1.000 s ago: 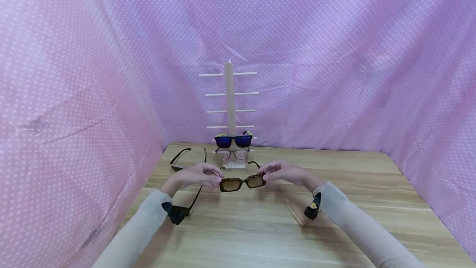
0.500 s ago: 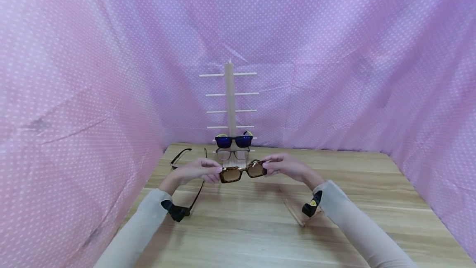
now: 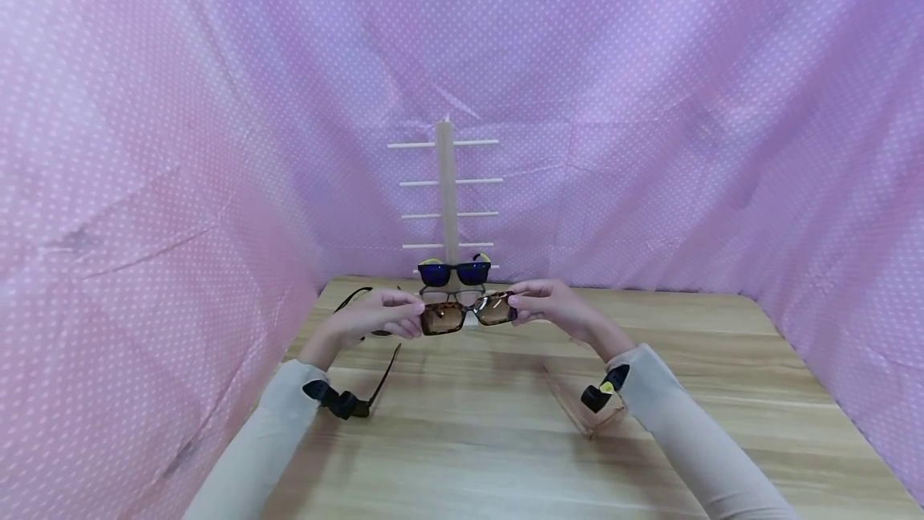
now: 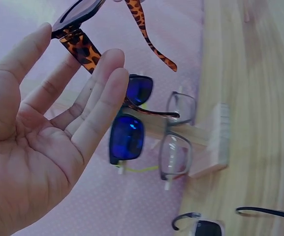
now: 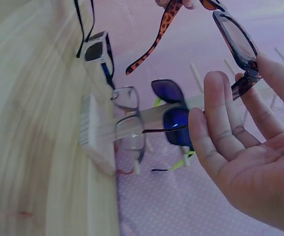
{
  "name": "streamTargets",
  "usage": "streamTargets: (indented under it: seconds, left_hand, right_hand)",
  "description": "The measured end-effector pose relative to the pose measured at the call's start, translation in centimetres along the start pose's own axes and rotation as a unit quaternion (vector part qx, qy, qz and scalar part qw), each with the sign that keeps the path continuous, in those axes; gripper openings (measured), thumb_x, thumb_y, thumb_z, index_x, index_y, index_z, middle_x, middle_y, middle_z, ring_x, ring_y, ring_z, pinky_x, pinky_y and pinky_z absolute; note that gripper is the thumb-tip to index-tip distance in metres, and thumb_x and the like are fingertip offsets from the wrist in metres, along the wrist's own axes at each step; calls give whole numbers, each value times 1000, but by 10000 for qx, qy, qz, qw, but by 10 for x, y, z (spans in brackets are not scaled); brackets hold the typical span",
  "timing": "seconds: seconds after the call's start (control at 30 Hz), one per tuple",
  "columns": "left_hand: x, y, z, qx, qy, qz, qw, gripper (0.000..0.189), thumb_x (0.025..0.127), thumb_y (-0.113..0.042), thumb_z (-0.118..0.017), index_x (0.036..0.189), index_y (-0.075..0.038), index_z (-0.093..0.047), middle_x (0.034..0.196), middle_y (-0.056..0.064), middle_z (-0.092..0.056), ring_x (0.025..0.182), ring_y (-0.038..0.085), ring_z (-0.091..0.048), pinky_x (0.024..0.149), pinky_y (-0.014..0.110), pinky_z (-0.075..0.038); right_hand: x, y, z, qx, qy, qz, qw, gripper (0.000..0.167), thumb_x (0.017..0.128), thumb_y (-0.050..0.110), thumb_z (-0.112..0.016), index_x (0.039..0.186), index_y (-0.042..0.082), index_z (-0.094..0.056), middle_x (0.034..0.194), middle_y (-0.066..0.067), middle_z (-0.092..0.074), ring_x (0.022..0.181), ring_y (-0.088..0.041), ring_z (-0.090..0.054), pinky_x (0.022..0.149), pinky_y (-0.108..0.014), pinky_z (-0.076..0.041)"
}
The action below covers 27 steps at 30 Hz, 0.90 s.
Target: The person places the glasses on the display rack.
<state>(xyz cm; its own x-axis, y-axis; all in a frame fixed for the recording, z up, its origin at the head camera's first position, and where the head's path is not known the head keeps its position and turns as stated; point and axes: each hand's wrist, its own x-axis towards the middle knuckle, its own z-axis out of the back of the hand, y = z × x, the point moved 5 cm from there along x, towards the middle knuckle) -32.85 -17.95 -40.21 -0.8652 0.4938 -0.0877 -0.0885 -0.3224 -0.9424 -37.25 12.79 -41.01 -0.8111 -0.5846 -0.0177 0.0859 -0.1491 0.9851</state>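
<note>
- at the lower right of the frame, pinkish glasses (image 3: 590, 430) lie on the table (image 3: 462, 456); at the lower left, dark glasses (image 3: 363, 408) lie partly hidden.
- mid-frame, the left hand (image 3: 375, 315) and right hand (image 3: 554, 307) pinch opposite ends of the tortoiseshell sunglasses (image 3: 443, 318) between thumb and fingers, probably to leave the lenses untouched; the right end sits slightly higher.
- beyond, at upper centre, the wooden rack (image 3: 447, 191) bears gray-framed glasses (image 4: 175, 153) and, just above them, blue-lensed sunglasses (image 3: 472, 274), seemingly carried by low pegs.
</note>
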Motion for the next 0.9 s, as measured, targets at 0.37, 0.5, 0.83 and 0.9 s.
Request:
streamTargets:
  seconds: [0.37,0.5,0.83,0.9]
  left_hand:
    - [-12,-30,13,96,-22,-121,9999,46,106,-28,-57,133,9,-58,103,12,-75,94,23,-74,97,48,-59]
    - [-15,-38,18,169,-174,-222,9995,44,105,-28,-57,135,5,-59,103,10,-76,94,23,-74,97,49,-60]
    - [-22,-47,25,-161,-700,-421,9965,43,104,-22,-60,130,12,-59,92,3,-77,91,31,-75,88,39,-64]
    - [-23,-48,26,-268,-812,-487,9951,43,104,-20,-60,129,14,-59,89,3,-77,87,29,-76,87,39,-64]
  right_hand:
    - [4,31,-3,-247,60,265,9993,40,100,15,-65,132,-7,-60,101,5,-74,89,-18,-74,95,-35,-60]
    - [3,44,-4,-283,65,315,9991,37,100,13,-64,131,-7,-60,98,5,-74,89,-21,-74,96,-39,-60]
    - [1,64,-7,-290,-23,440,9986,44,99,17,-67,136,-6,-58,106,0,-74,92,-22,-72,99,-42,-58]
    - [3,66,-7,-239,-69,460,9986,44,99,18,-67,136,-5,-59,109,-4,-74,93,-22,-72,100,-40,-58]
